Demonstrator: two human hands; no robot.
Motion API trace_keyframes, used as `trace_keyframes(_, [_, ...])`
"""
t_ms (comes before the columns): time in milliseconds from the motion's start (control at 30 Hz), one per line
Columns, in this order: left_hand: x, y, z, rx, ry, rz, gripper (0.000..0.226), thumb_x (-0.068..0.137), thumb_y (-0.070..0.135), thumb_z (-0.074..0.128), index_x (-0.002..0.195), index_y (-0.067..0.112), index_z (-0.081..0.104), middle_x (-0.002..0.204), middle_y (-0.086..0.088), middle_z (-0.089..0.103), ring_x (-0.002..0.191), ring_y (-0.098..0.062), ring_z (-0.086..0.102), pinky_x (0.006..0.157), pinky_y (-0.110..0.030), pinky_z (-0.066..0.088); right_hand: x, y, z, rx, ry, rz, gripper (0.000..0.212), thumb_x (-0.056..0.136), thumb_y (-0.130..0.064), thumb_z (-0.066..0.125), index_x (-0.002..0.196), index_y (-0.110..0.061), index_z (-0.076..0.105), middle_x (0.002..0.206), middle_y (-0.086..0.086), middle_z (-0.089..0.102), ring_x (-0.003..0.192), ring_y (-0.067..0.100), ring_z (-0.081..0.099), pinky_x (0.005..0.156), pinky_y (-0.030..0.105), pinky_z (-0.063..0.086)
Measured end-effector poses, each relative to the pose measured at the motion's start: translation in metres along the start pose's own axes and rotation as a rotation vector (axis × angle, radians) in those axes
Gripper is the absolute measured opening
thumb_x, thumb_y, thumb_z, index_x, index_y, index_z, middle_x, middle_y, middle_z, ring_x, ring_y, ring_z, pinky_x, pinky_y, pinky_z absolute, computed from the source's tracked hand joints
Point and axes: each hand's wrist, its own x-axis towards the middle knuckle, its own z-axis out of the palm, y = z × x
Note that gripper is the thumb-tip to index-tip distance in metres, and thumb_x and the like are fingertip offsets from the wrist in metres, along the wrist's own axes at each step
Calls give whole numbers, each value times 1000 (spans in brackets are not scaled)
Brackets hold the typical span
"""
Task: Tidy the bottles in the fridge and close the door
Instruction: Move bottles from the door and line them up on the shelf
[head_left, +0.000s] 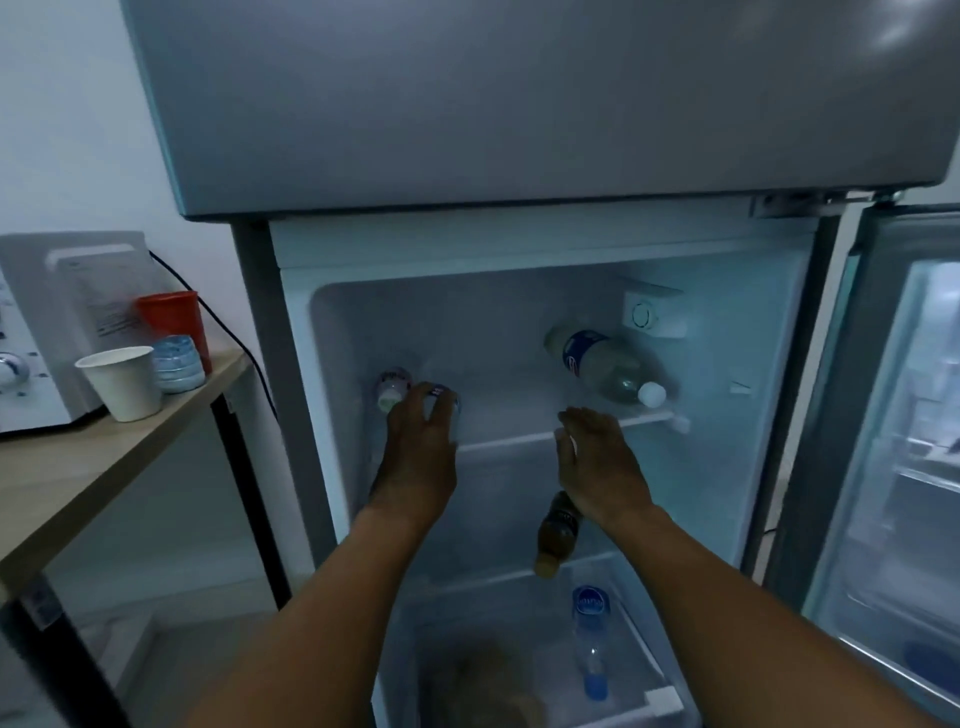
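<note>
The fridge stands open, its door swung out to the right. On the top shelf a small bottle stands at the far left. Beside it my left hand curls its fingers round a second small bottle, which is blurred. A large clear bottle with a blue label and white cap lies on its side at the shelf's right. My right hand reaches over the shelf's front edge, fingers fairly straight, holding nothing. A brown bottle lies on the lower shelf. A blue-capped water bottle lies in the bottom drawer.
A wooden table stands left of the fridge with a white appliance, a white paper cup, a red cup and a black cable. Something brownish sits in the drawer's left part. The freezer door above is closed.
</note>
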Motion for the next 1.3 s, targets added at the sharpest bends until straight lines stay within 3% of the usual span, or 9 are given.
trace_keyframes(167, [20, -4, 16, 18, 74, -38, 52, 84, 8, 64, 134, 14, 49, 145, -12, 35, 133, -32, 32, 105, -34, 33, 3, 17, 13, 2, 105, -58, 40, 103, -27, 44, 138, -10, 54, 144, 6, 51, 139, 23, 36, 113, 22, 22])
trace_keyframes(300, [22, -10, 17, -40, 112, -45, 55, 79, 21, 64, 132, 22, 46, 139, -5, 41, 125, -30, 42, 96, -44, 49, 7, 21, 22, -12, 214, -121, 37, 101, -26, 47, 131, -7, 60, 133, 8, 60, 129, 26, 45, 110, 34, 39])
trace_keyframes(433, [18, -9, 14, -162, 151, -242, 86, 73, 49, 73, 140, 15, 30, 143, -11, 37, 114, -38, 57, 91, -51, 51, 4, 20, 25, 0, 245, -141, 37, 101, -25, 46, 130, -6, 59, 131, 8, 59, 127, 26, 46, 107, 39, 42])
trace_keyframes(533, [10, -6, 11, -145, 123, -280, 98, 71, 51, 78, 144, 4, 31, 143, -17, 45, 129, -34, 48, 105, -44, 44, 2, 21, 20, -24, 153, -128, 42, 102, -26, 42, 140, -9, 50, 145, 7, 49, 140, 24, 34, 119, 36, 27])
trace_keyframes(633, [1, -2, 8, -93, 68, -357, 98, 74, 58, 72, 142, -1, 32, 138, -21, 48, 127, -35, 48, 106, -39, 43, -7, 22, 19, -14, 64, -91, 51, 103, -29, 38, 152, -15, 31, 161, -1, 25, 151, 15, 9, 120, 24, 4])
trace_keyframes(733, [-8, 1, 7, -46, 23, -369, 89, 79, 59, 67, 137, -2, 37, 133, -21, 52, 123, -35, 50, 102, -38, 43, -34, 24, 27, 93, 162, -94, 55, 100, -17, 47, 152, -12, 30, 162, 0, 21, 151, 13, 11, 121, 27, 15])
trace_keyframes(833, [-11, 2, 4, -44, -2, -366, 84, 82, 55, 66, 137, -1, 37, 135, -20, 54, 124, -36, 51, 101, -38, 43, -73, 39, 44, 78, 195, -73, 43, 91, -7, 55, 134, -7, 49, 143, 12, 41, 139, 24, 33, 114, 39, 36])
trace_keyframes(967, [-9, 5, 3, -30, -13, -377, 74, 82, 56, 66, 128, 0, 46, 128, -20, 58, 118, -37, 55, 96, -38, 47, -118, 71, 77, -50, -78, 115, 31, 88, -20, 55, 117, -7, 58, 116, 14, 55, 116, 31, 46, 89, 41, 50])
trace_keyframes(1300, [-11, -8, 20, 228, -15, -228, 65, 90, 63, 42, 117, 7, 61, 115, -17, 65, 107, -36, 59, 93, -41, 48, -170, 129, 142, -284, -650, 396, 57, 97, -47, 46, 147, -24, 33, 137, 15, 47, 130, 33, 40, 107, 39, 37])
